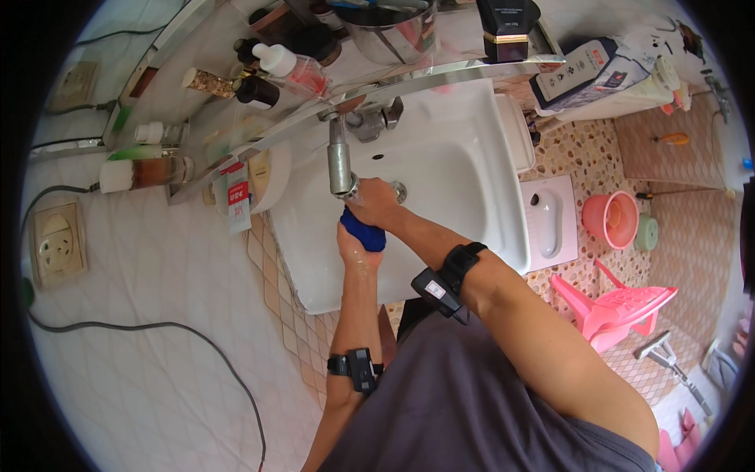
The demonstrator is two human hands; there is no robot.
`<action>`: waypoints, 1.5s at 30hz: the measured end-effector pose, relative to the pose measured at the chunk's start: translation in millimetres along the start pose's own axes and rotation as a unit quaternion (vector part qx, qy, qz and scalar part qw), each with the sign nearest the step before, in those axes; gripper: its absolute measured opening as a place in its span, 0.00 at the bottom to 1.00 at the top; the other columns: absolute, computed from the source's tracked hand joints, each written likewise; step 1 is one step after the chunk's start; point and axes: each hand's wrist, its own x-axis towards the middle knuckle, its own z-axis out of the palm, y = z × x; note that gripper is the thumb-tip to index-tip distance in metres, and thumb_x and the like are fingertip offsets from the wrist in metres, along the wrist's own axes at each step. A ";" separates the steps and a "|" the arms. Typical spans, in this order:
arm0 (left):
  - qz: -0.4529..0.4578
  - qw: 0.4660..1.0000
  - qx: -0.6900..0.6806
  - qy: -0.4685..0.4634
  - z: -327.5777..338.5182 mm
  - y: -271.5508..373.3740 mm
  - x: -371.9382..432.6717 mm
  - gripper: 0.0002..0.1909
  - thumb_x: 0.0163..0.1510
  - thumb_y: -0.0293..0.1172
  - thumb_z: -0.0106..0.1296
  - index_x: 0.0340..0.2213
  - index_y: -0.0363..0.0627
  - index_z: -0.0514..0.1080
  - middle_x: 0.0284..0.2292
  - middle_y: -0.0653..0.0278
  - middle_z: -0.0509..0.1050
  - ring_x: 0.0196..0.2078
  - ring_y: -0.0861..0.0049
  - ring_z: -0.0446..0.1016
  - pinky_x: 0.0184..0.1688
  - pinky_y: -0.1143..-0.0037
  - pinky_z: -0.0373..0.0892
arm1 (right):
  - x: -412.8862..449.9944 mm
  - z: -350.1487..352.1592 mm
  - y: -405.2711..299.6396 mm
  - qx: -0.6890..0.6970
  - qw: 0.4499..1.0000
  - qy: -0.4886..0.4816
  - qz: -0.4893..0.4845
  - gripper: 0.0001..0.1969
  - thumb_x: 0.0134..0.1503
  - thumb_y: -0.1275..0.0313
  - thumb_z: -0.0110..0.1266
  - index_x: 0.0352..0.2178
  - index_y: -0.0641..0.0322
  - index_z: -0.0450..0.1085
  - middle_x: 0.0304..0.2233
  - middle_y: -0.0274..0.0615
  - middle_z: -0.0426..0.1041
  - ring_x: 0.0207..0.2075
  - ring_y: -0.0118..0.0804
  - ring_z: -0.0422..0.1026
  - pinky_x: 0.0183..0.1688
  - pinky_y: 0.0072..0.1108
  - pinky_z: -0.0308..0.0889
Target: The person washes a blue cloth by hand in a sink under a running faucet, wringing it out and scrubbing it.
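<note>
Over the white ceramic washbasin (454,218), my left hand (354,245) holds a bunched dark blue cloth (364,231) from below. My right hand (374,203) is at the upper end of the cloth, right under the spout of the metal tap (340,168); its fingertips are partly hidden, so its grip is unclear. Some water shows at the spout and my left wrist looks wet. The metal drain (400,192) lies just beside my right hand.
A glass shelf with a metal edge (436,74) crosses above the basin, bearing bottles and a clear container (392,35). A red and white tube (238,197) sits left of the tap. Right of the basin are a squat toilet (548,224), pink bucket (610,219) and pink plastic chair (619,310).
</note>
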 end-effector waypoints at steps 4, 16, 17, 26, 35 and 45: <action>0.003 1.000 0.010 0.016 -26.4 16.2 4.5 0.18 0.60 0.45 0.38 0.48 0.52 0.65 0.46 0.65 0.71 0.49 0.73 0.69 0.50 0.69 0.67 | -9.2 5.5 -18.6 0.036 0.995 0.000 -0.089 0.17 0.48 0.59 0.51 0.29 0.64 0.72 0.29 0.54 0.74 0.33 0.53 0.74 0.35 0.36 0.70; -0.032 0.993 -0.051 -0.102 -24.8 16.4 12.5 0.21 0.61 0.49 0.40 0.44 0.45 0.67 0.42 0.64 0.72 0.45 0.71 0.71 0.48 0.70 0.68 | 9.4 0.6 -5.8 -0.060 0.998 -0.029 0.000 0.15 0.49 0.62 0.51 0.27 0.65 0.71 0.33 0.55 0.73 0.35 0.51 0.74 0.36 0.36 0.70; -0.005 1.000 0.000 -0.019 -19.1 15.3 8.0 0.23 0.61 0.51 0.39 0.48 0.45 0.65 0.46 0.62 0.70 0.48 0.69 0.69 0.51 0.68 0.66 | 7.6 -2.4 -5.4 -0.022 1.000 -0.002 -0.016 0.15 0.48 0.62 0.52 0.27 0.67 0.71 0.31 0.55 0.74 0.35 0.51 0.74 0.37 0.35 0.70; -0.171 0.976 0.032 0.133 -19.0 25.5 -1.1 0.32 0.58 0.58 0.38 0.52 0.43 0.60 0.52 0.54 0.65 0.54 0.65 0.65 0.57 0.63 0.61 | -41.7 -25.0 -11.3 -0.188 0.929 -0.093 -0.304 0.12 0.39 0.77 0.55 0.30 0.55 0.72 0.32 0.45 0.71 0.41 0.46 0.68 0.42 0.35 0.63; -0.145 0.985 0.030 -0.083 -14.6 1.6 8.4 0.21 0.61 0.44 0.39 0.43 0.36 0.67 0.41 0.49 0.73 0.41 0.65 0.75 0.44 0.73 0.72 | -112.2 -53.7 17.7 0.116 0.902 -0.191 -0.369 0.12 0.36 0.90 0.46 0.23 0.64 0.67 0.31 0.43 0.70 0.46 0.51 0.67 0.45 0.33 0.64; -0.137 0.983 -0.051 0.107 -23.2 -2.9 21.0 0.19 0.59 0.41 0.43 0.45 0.39 0.65 0.42 0.52 0.71 0.42 0.57 0.73 0.49 0.58 0.66 | -99.1 -101.8 17.1 -0.021 0.988 -0.025 -0.150 0.15 0.44 0.79 0.54 0.38 0.62 0.68 0.33 0.48 0.73 0.37 0.49 0.72 0.39 0.29 0.67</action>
